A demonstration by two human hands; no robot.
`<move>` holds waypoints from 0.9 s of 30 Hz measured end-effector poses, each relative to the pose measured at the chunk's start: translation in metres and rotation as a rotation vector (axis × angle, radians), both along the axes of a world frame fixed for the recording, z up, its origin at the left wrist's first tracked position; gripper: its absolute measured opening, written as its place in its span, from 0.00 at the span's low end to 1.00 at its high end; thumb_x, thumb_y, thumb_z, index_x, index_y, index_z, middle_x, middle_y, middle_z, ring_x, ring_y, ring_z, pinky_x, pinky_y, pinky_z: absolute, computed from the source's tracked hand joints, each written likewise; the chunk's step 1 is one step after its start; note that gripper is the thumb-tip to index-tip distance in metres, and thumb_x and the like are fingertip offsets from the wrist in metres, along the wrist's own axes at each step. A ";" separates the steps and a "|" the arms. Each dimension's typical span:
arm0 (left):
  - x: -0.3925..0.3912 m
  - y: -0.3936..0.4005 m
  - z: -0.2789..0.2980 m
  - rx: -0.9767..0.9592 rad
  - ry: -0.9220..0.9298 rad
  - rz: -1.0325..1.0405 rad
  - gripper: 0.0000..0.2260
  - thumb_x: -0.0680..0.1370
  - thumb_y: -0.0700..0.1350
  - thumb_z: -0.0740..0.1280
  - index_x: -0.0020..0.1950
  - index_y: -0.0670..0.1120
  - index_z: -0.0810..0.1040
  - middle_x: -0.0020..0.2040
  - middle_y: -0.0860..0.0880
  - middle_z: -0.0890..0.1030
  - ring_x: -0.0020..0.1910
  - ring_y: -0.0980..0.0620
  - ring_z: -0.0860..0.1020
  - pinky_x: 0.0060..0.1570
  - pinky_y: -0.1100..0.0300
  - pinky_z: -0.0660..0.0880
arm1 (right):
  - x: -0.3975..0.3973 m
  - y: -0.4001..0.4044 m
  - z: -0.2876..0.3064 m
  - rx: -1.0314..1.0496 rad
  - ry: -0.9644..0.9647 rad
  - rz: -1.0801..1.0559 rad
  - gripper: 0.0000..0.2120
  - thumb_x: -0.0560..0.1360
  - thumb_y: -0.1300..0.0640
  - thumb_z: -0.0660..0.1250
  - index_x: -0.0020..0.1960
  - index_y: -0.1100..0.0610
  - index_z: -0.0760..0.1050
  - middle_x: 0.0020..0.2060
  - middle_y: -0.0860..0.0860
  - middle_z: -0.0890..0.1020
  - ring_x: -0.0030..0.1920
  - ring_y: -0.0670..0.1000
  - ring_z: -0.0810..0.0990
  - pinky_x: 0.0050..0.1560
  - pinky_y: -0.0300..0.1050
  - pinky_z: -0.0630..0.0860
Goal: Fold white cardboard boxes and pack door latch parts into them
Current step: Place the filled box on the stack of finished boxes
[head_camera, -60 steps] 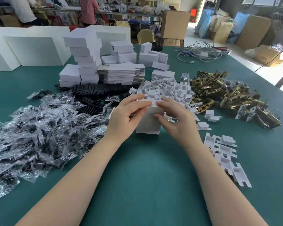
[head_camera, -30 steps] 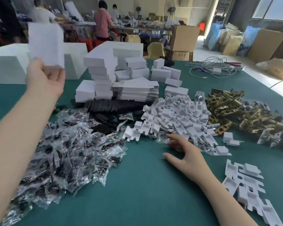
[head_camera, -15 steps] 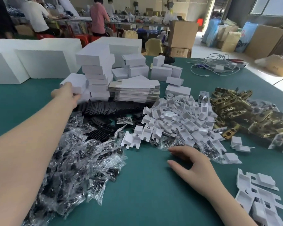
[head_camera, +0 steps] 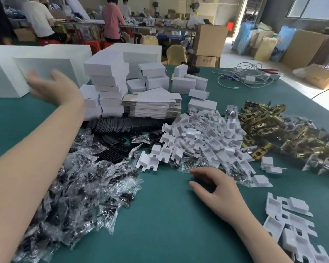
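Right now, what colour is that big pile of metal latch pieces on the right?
Shiny gold, brassy metal latch pieces, seen best in the head view.

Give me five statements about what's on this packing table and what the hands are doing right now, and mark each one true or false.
1. The left hand holds a folded white box. False: its fingers are spread and it holds nothing.
2. The right hand rests on the green table near the pile of white inserts. True.
3. The brass latch parts lie to the right of the white inserts. True.
4. The stack of flat box blanks lies at the near edge of the table, beside the right hand. False: it sits farther back, next to the stacked folded boxes.
5. The clear plastic bags are heaped under the left forearm. True.
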State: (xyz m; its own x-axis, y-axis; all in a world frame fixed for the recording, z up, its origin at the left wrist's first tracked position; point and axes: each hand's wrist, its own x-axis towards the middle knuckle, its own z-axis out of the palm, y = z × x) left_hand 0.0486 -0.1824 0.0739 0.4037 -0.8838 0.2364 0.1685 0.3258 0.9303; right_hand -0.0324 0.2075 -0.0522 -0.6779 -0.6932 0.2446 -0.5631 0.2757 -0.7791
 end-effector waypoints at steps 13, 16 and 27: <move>-0.080 0.087 -0.033 -0.674 -1.820 -0.419 0.30 0.77 0.35 0.61 0.77 0.46 0.56 0.70 0.42 0.69 0.70 0.41 0.65 0.65 0.47 0.63 | -0.004 -0.003 -0.003 0.031 0.032 0.019 0.12 0.74 0.54 0.72 0.54 0.40 0.78 0.49 0.37 0.81 0.52 0.36 0.78 0.56 0.36 0.75; -0.077 0.075 -0.038 -0.613 -1.895 -0.390 0.23 0.76 0.33 0.61 0.68 0.50 0.72 0.56 0.45 0.79 0.56 0.42 0.77 0.52 0.54 0.71 | -0.004 -0.003 -0.005 0.035 0.031 0.019 0.11 0.75 0.54 0.71 0.56 0.42 0.80 0.49 0.37 0.81 0.52 0.36 0.78 0.55 0.35 0.75; -0.081 0.070 -0.040 -0.509 -1.740 -0.613 0.19 0.79 0.34 0.60 0.69 0.45 0.65 0.61 0.40 0.76 0.55 0.39 0.76 0.46 0.50 0.74 | -0.005 -0.005 -0.007 0.047 0.033 0.017 0.10 0.75 0.52 0.70 0.55 0.42 0.80 0.48 0.37 0.80 0.51 0.36 0.77 0.52 0.28 0.71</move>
State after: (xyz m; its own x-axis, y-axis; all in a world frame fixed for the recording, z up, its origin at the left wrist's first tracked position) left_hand -0.0326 -0.1129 0.0340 -0.8253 -0.5193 0.2219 -0.5279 0.8490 0.0235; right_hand -0.0378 0.2022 -0.0597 -0.6580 -0.7157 0.2341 -0.5934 0.3015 -0.7463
